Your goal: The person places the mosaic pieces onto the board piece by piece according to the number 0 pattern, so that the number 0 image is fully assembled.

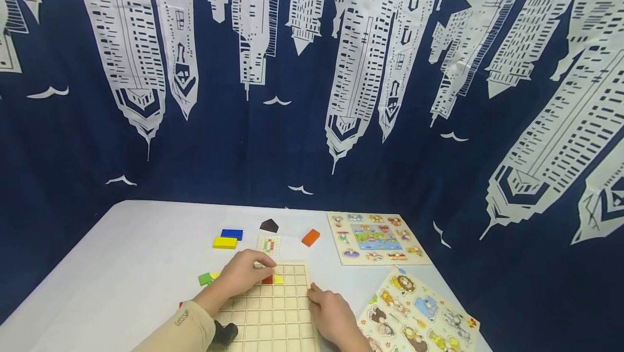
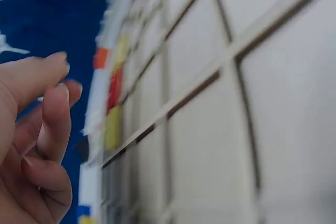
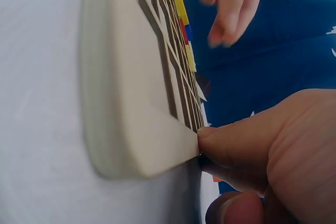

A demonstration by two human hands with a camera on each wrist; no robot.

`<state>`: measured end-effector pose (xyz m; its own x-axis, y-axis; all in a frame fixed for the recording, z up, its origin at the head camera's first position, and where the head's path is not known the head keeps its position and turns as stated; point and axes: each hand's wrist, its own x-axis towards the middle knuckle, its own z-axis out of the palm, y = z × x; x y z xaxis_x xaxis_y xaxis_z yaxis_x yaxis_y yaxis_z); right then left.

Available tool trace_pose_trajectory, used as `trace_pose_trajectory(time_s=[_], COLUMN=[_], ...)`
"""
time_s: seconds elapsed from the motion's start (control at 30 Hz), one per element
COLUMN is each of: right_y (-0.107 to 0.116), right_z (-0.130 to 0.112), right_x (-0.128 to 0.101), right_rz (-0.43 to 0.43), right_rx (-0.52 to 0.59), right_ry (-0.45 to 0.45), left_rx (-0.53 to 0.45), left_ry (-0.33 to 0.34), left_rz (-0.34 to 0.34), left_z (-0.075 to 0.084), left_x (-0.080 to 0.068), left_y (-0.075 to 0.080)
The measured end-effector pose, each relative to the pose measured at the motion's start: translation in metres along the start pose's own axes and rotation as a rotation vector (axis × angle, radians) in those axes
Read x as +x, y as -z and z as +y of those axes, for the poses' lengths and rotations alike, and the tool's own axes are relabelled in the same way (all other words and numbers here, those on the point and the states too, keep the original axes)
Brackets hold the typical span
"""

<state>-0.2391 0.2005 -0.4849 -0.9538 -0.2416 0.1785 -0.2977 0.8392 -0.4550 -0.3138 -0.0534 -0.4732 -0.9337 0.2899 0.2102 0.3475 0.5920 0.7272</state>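
Note:
A pale wooden grid board [image 1: 273,319] lies on the white table [image 1: 146,243] in front of me. Small red [image 1: 267,280] and yellow [image 1: 278,279] pieces sit in its far rows. My left hand [image 1: 253,268] hovers over that far left corner, next to the red piece. Its fingers [image 2: 55,103] hang loosely curled and hold nothing. My right hand [image 1: 324,303] rests on the table at the board's right edge. In the right wrist view its thumb [image 3: 236,145] touches the board's rim [image 3: 157,150].
Loose blocks lie beyond the board: yellow [image 1: 225,242], blue [image 1: 231,234], orange [image 1: 310,237], a dark house shape [image 1: 269,226], a green one [image 1: 205,279] at the left. A pattern card [image 1: 269,245] lies there too. Two animal puzzle boards [image 1: 375,238] [image 1: 419,314] fill the right side.

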Motion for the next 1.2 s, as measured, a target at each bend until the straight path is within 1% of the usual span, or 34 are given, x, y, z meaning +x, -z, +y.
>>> trace_pose_trajectory(time_s=[0.1,0.17,0.23,0.3,0.4,0.43,0.5,0.57,0.63,0.73,0.87,1.0,1.2], right_y=[0.001,0.001,0.001,0.001,0.001,0.002,0.002,0.003,0.003,0.003,0.002,0.003,0.002], right_z=[-0.001,-0.002,-0.003,-0.004,-0.005,-0.005,-0.005,-0.005,-0.005,-0.004,-0.003,-0.003,-0.004], right_x=[0.001,0.001,0.001,0.000,0.000,0.001,0.001,0.001,0.000,0.000,0.000,0.000,0.000], right_rz=[-0.005,-0.004,-0.004,-0.006,-0.016,-0.017,-0.014,-0.014,-0.016,-0.020,-0.008,-0.009,-0.015], right_rx=[0.008,0.011,0.007,0.003,-0.002,-0.004,-0.007,-0.006,-0.003,-0.002,-0.007,-0.005,0.007], right_ry=[-0.006,-0.010,-0.009,-0.008,-0.005,-0.004,0.005,0.007,0.012,0.014,0.021,0.014,0.019], left_rx=[-0.057,-0.054,-0.008,0.041,0.099,0.106,0.106,0.117,0.140,0.189,0.225,0.231,0.218], left_ry=[0.084,0.148,0.204,0.261,0.333,0.350,0.359,0.350,0.345,0.341,0.348,0.349,0.350], left_rz=[0.086,0.134,0.173,0.197,0.206,0.204,0.190,0.175,0.158,0.147,0.157,0.168,0.211], left_z=[-0.003,-0.011,-0.026,-0.042,-0.066,-0.073,-0.083,-0.089,-0.091,-0.090,-0.085,-0.082,-0.084], left_x=[-0.011,-0.022,-0.034,-0.046,-0.061,-0.064,-0.068,-0.069,-0.069,-0.068,-0.068,-0.068,-0.070], left_y=[0.024,0.042,0.058,0.070,0.080,0.081,0.080,0.078,0.075,0.073,0.071,0.071,0.071])
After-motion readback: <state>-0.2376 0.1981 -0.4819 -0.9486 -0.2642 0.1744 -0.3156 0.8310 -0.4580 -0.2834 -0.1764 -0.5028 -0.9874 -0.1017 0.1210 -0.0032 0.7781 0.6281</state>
